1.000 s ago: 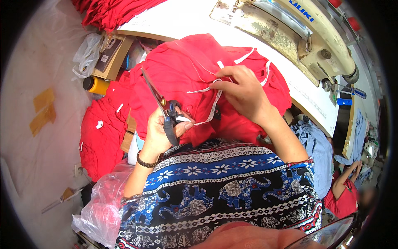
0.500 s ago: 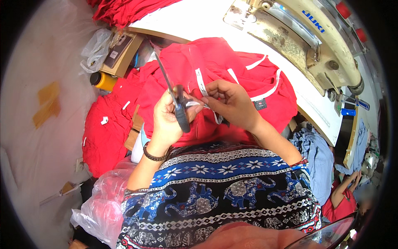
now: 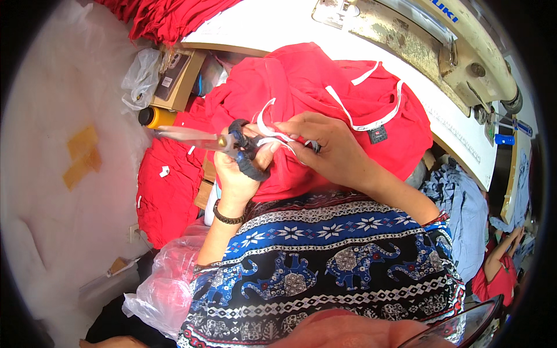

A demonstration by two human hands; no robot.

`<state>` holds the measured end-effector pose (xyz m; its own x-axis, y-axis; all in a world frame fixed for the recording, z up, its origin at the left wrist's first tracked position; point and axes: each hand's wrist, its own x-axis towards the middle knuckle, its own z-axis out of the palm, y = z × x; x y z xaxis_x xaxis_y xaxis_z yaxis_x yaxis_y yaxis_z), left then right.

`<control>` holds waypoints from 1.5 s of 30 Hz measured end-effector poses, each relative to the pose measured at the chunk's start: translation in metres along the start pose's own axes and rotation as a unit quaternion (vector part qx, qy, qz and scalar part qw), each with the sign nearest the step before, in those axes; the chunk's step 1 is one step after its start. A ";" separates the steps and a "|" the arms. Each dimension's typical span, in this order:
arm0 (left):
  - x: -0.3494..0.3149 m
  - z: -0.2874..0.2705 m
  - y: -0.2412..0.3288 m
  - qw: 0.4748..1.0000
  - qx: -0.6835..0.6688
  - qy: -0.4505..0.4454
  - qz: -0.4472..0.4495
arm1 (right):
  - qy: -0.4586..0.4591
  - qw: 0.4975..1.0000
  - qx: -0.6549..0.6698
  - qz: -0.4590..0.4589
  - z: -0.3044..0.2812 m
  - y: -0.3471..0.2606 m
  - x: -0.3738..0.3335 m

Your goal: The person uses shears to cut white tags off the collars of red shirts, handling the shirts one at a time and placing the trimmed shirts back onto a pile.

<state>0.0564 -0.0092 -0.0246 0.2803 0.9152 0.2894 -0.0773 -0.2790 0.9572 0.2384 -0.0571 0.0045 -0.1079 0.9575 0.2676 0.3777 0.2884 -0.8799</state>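
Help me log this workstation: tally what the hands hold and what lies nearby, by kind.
Steel scissors with dark handles: 1
Red garment with white trim: 1
White ribbon strip: 1
Yellow thread cone: 1
Cream sewing machine: 1
Total: 5

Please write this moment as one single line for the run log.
left hand: holds scissors, blades pointing left | right hand: pinches white strip | red garment: on lap, against sewing machine table
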 end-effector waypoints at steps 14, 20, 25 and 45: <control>-0.007 -0.005 -0.002 0.993 0.109 -0.011 0.034 | 0.030 0.999 0.013 -0.023 0.000 -0.006 -0.002; -0.009 -0.001 -0.007 0.990 0.096 -0.007 0.100 | 0.031 0.999 -0.009 -0.040 0.000 -0.009 -0.001; -0.013 -0.001 -0.007 0.982 0.135 0.037 0.130 | 0.012 0.996 -0.067 -0.064 0.000 -0.010 -0.001; 0.000 -0.005 0.022 0.994 -0.014 0.080 0.075 | 0.013 0.978 -0.159 -0.132 -0.051 -0.025 0.002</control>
<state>0.0495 -0.0141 -0.0033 0.1080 0.8995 0.4234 -0.1343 -0.4088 0.9027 0.2754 -0.0624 0.0474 -0.2184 0.8486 0.4819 0.6076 0.5046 -0.6133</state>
